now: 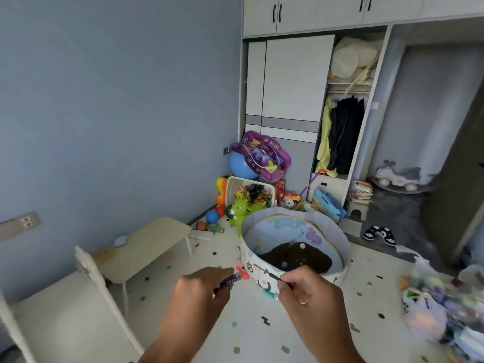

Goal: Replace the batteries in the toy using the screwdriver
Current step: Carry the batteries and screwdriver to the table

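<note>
My left hand (203, 290) grips a small purple battery (230, 280) whose tip pokes out toward the right. My right hand (305, 290) pinches a thin dark screwdriver (269, 274) whose shaft points up and to the left. Both hands are raised in front of me, a short gap between them, over the speckled white floor mat (251, 328). Several toys lie in a pile (243, 203) at the far wall; which one takes the batteries I cannot tell.
A round fabric play tub (337, 239) with dark filling stands just beyond my hands. A low beige table (146, 244) is to the left, with a white chair back (91, 271) near it. Blurred bags of toys (432, 305) lie to the right, and a wardrobe (288, 87) stands behind.
</note>
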The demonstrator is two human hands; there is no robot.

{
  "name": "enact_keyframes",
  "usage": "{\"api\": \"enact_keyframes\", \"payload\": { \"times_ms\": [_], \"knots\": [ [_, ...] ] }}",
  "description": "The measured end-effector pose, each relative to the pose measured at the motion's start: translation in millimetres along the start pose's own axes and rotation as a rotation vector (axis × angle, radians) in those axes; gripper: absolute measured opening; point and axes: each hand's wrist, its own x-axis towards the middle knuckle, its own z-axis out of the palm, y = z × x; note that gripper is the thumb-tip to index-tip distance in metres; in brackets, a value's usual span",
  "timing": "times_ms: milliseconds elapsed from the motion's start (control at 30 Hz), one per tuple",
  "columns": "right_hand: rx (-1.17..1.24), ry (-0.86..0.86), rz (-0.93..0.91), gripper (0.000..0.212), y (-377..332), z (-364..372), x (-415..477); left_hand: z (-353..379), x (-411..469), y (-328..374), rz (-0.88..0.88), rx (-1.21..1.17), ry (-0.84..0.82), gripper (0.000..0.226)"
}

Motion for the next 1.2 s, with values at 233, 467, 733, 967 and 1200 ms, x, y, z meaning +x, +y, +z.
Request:
{"api": "enact_keyframes", "payload": {
  "times_ms": [233, 467, 733, 967, 1200],
  "knots": [
    [0.057, -0.07, -0.072, 0.023, 57.6, 78.5, 149.8, 47.8, 125.6, -77.2, -0.08, 0.103, 0.037, 0.002],
    [0.217, -0.209, -0.129, 0.017, 127.3, 193.6, 305.4, 103.4, 235.5, -168.6, -0.228, 0.175, 0.135, 0.005],
    [0.338, -0.428, -0.257, 0.03, 146.6, 341.7, 444.3, 110.6, 320.7, -259.7, -0.498, 0.336, 0.279, 0.022],
    [0.394, -0.577, -0.346, 0.029, 151.1, 503.3, 515.5, 119.9, 354.7, -401.5, -0.682, 0.365, 0.339, 0.031],
    [0.421, -0.644, -0.357, 0.032, 150.0, 646.3, 587.6, 117.2, 415.8, -529.6, -0.762, 0.399, 0.369, 0.028]
  ]
}}
